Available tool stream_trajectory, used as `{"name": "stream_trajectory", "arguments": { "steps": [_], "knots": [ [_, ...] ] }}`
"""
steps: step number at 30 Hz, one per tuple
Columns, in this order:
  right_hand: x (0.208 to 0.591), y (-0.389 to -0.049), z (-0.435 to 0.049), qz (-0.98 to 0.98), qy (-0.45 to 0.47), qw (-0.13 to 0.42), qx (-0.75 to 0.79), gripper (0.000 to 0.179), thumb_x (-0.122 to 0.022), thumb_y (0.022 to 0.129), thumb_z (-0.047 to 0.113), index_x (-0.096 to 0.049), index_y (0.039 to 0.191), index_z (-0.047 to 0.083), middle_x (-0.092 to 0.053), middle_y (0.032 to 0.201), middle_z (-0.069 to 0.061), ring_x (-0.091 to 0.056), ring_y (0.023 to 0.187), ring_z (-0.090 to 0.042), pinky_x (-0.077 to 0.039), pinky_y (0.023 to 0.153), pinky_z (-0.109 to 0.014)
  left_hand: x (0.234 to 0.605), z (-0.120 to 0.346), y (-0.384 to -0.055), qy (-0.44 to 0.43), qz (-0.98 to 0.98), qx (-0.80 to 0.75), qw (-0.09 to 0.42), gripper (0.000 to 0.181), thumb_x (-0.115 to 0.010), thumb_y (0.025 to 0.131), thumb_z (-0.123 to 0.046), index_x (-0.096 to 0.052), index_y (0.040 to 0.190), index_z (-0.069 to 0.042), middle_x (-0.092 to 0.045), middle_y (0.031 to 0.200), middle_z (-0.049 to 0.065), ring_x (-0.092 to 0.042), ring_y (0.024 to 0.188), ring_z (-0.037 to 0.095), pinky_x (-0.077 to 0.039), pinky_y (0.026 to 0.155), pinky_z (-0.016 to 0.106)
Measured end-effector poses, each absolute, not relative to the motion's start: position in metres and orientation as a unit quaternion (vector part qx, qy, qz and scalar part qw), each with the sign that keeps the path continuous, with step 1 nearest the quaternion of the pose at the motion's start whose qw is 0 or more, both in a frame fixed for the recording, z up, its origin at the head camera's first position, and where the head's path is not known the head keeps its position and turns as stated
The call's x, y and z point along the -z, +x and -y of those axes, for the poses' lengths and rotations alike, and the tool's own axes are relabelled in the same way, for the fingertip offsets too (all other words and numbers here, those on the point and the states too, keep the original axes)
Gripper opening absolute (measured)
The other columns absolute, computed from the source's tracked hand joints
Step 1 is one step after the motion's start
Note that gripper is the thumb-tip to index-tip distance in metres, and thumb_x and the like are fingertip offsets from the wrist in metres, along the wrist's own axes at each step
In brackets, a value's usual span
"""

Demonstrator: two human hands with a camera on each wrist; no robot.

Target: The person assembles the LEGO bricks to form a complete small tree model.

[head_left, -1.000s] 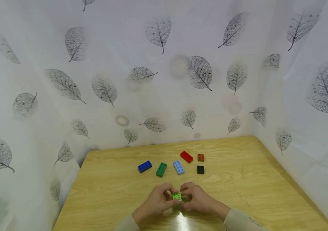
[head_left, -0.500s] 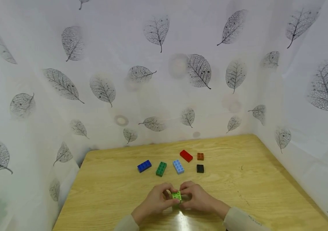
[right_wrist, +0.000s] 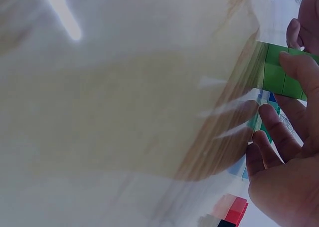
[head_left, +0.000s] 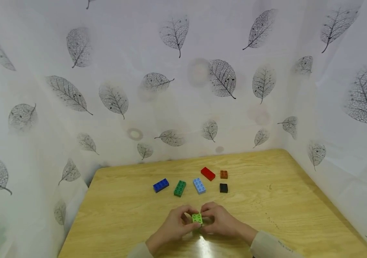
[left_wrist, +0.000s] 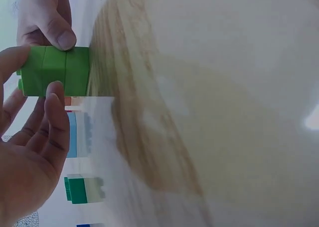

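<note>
Gripping green stack (head_left: 197,217) upright on bench (head_left: 122,211), well short of its back edge, with fingers of left hand (head_left: 177,223) high and right hand (head_left: 220,220) lower, likely for steadiness; with loose bricks (head_left: 199,186) beyond, presumably within reach.

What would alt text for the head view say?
A person's left hand and right hand grip a lime-green toy-brick stack at a wooden table. Beyond lie a blue brick, green brick, light-blue brick, red brick, orange brick and black brick, before a pale leaf-print sheet.
</note>
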State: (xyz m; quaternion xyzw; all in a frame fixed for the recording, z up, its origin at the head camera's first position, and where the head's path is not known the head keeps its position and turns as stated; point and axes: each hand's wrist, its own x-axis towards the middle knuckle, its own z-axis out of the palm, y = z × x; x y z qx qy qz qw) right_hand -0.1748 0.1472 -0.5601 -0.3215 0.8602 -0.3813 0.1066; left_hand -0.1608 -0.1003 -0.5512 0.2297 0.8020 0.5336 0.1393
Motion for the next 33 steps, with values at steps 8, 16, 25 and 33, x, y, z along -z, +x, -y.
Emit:
{"name": "stream_trajectory", "arguments": {
  "steps": [8, 16, 25, 33],
  "knots": [
    [0.55, -0.181, -0.153, -0.864, -0.353, 0.112, 0.341, 0.038, -0.084, 0.088, 0.029, -0.078, 0.124, 0.019, -0.068, 0.127, 0.007, -0.06, 0.125, -0.017, -0.052, 0.107, -0.042, 0.551, 0.099, -0.16, 0.232, -0.797, -0.542, 0.128, 0.028, -0.08, 0.095, -0.031, -0.072, 0.119, -0.019, -0.073, 0.113, 0.002, -0.064, 0.077, 0.003, -0.054, 0.066, 0.021],
    [0.527, -0.198, -0.158, -0.888, -0.318, 0.038, 0.331, 0.026, -0.077, 0.093, 0.013, -0.076, 0.119, 0.008, -0.074, 0.121, -0.004, -0.069, 0.114, -0.023, -0.058, 0.096, -0.043, 0.553, 0.099, -0.16, 0.241, -0.795, -0.542, 0.129, 0.028, -0.079, 0.096, -0.032, -0.071, 0.119, -0.019, -0.073, 0.115, 0.003, -0.063, 0.075, 0.002, -0.055, 0.066, 0.021],
    [0.518, -0.24, -0.166, -0.905, -0.204, -0.057, 0.37, 0.029, -0.077, 0.095, 0.014, -0.075, 0.12, -0.001, -0.073, 0.122, -0.017, -0.068, 0.114, -0.038, -0.058, 0.093, -0.055, 0.553, 0.099, -0.159, 0.242, -0.791, -0.546, 0.133, 0.027, -0.079, 0.097, -0.029, -0.071, 0.119, -0.016, -0.073, 0.116, 0.006, -0.064, 0.079, 0.002, -0.055, 0.071, 0.021],
    [0.527, -0.275, -0.163, -0.919, -0.144, -0.07, 0.359, 0.037, -0.078, 0.095, 0.017, -0.073, 0.125, -0.003, -0.073, 0.125, -0.022, -0.065, 0.116, -0.042, -0.053, 0.099, -0.059, 0.555, 0.1, -0.159, 0.237, -0.79, -0.549, 0.134, 0.027, -0.078, 0.097, -0.03, -0.071, 0.12, -0.018, -0.073, 0.116, 0.003, -0.064, 0.078, 0.002, -0.055, 0.071, 0.021]
  ]
}}
